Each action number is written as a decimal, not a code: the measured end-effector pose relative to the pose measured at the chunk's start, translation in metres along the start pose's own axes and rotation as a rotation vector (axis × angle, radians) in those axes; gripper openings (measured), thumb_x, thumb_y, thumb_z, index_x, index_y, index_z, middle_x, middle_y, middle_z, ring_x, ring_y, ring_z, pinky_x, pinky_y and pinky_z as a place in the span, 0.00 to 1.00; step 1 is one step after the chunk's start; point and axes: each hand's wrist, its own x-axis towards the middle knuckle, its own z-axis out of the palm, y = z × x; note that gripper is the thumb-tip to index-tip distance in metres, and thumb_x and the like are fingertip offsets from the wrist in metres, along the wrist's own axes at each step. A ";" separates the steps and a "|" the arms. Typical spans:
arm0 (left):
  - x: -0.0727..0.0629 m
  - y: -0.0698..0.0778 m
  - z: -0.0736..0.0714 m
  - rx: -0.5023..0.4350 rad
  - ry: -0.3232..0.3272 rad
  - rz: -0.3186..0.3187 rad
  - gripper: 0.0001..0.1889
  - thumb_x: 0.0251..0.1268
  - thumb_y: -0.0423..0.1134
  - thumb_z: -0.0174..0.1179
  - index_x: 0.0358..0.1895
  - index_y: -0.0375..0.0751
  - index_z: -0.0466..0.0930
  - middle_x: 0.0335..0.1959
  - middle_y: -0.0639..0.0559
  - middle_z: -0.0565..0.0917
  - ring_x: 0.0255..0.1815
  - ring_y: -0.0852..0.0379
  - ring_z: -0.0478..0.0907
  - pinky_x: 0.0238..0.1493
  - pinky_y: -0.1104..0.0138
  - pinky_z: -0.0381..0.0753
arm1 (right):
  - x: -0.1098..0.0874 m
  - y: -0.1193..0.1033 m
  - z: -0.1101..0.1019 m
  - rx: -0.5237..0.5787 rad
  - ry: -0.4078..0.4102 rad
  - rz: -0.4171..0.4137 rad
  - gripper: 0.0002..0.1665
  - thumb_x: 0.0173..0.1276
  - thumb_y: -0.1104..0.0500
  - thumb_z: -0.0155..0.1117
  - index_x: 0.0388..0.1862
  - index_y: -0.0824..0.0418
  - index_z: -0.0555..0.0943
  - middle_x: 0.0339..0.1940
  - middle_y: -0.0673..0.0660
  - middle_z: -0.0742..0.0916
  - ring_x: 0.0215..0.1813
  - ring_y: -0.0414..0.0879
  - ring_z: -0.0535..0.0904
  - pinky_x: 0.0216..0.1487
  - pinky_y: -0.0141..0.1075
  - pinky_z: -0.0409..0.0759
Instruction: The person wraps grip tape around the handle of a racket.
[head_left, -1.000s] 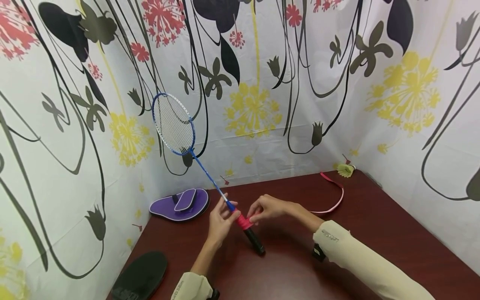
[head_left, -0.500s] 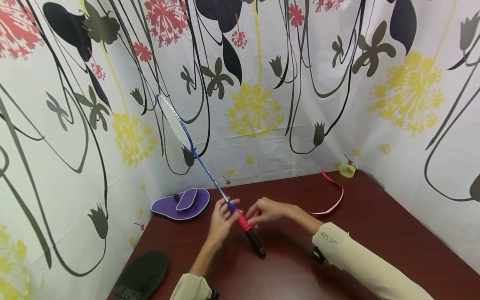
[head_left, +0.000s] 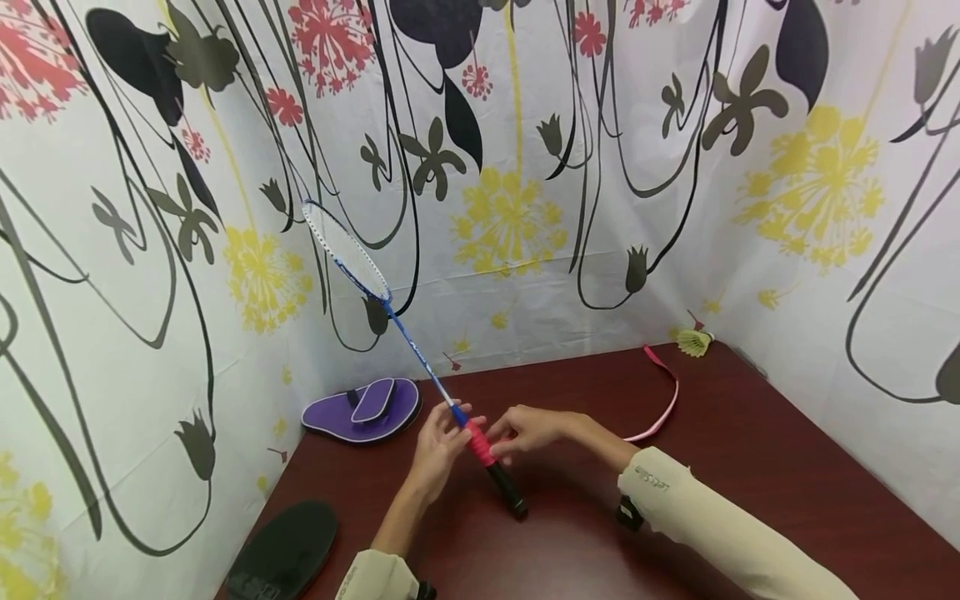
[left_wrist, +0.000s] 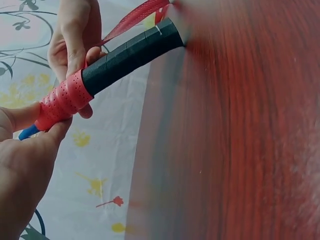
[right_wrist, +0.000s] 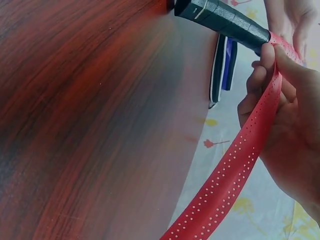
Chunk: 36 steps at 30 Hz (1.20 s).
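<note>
A blue and white badminton racket (head_left: 420, 354) is held at a slant, head up to the left and butt low over the table. Its handle has a black lower part (left_wrist: 132, 57) and a pink-red perforated grip tape (left_wrist: 62, 100) wound round the upper part. My left hand (head_left: 437, 454) holds the racket at the top of the wound tape, thumb and fingers on either side. Close beside the handle, my right hand (head_left: 531, 428) pinches the unwound tape (right_wrist: 225, 175) between thumb and finger. The loose strip trails beyond the right forearm across the table.
A purple paddle case (head_left: 360, 410) lies at the table's back left. A black table tennis paddle (head_left: 283, 550) is at the front left. Near the back right corner sits a yellow shuttlecock (head_left: 693, 342). Patterned curtain (head_left: 510, 317) surrounds the dark red table (head_left: 570, 542).
The racket has turned about its shaft, its head passing from a broad face to nearly edge-on, then tilting slightly open. The loose tape's visible stretch has shifted. Both hands stay near the handle.
</note>
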 end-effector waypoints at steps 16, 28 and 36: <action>-0.001 -0.001 0.000 0.222 0.132 0.024 0.24 0.71 0.26 0.62 0.67 0.31 0.68 0.64 0.32 0.81 0.63 0.53 0.79 0.61 0.67 0.78 | 0.003 0.001 0.002 0.013 0.070 0.067 0.10 0.73 0.48 0.71 0.43 0.52 0.82 0.25 0.52 0.89 0.31 0.63 0.86 0.25 0.27 0.71; 0.004 -0.007 0.019 0.315 0.355 0.060 0.26 0.63 0.31 0.74 0.63 0.33 0.76 0.52 0.39 0.83 0.53 0.44 0.83 0.44 0.72 0.84 | 0.006 0.007 0.008 -0.049 0.177 0.040 0.17 0.67 0.44 0.76 0.28 0.52 0.81 0.20 0.53 0.88 0.26 0.52 0.87 0.27 0.26 0.74; 0.006 -0.003 0.021 0.341 0.398 0.106 0.22 0.62 0.25 0.72 0.60 0.31 0.82 0.45 0.38 0.87 0.51 0.40 0.86 0.46 0.71 0.86 | 0.000 0.008 0.005 0.030 0.133 0.035 0.11 0.70 0.48 0.74 0.32 0.52 0.84 0.22 0.51 0.89 0.31 0.61 0.88 0.27 0.26 0.74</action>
